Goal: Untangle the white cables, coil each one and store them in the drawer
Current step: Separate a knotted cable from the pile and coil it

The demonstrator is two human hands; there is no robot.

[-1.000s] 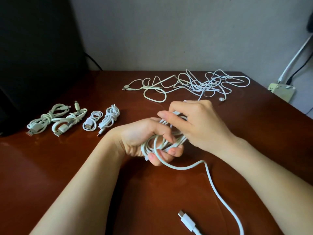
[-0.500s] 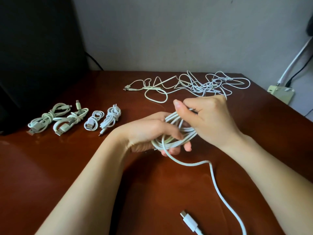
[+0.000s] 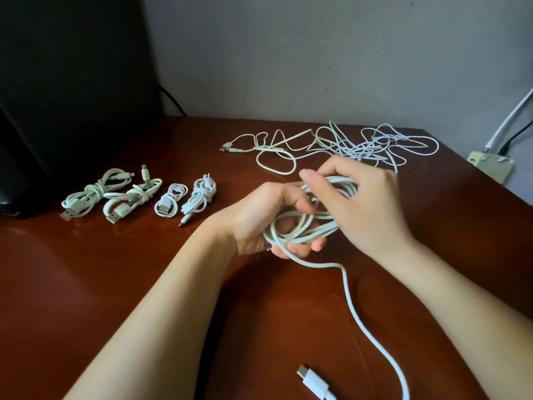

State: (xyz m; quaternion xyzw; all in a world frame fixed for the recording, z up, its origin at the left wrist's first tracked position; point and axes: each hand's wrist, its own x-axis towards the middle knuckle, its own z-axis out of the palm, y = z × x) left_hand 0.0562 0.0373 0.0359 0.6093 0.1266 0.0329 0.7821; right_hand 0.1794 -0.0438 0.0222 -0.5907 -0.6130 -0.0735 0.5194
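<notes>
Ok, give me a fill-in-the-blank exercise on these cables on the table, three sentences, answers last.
The coiled bundles lying left of the hands number ____.
Hands holding the looped cable, left hand and right hand, number ____.
The tangled pile lies at the far side of the table; the loose plug lies at its ____ side.
Answers: four; two; near.

Dim, soft daylight; faint sheen on the table (image 3: 86,284), wide-angle bending at edges, slightly soft focus.
</notes>
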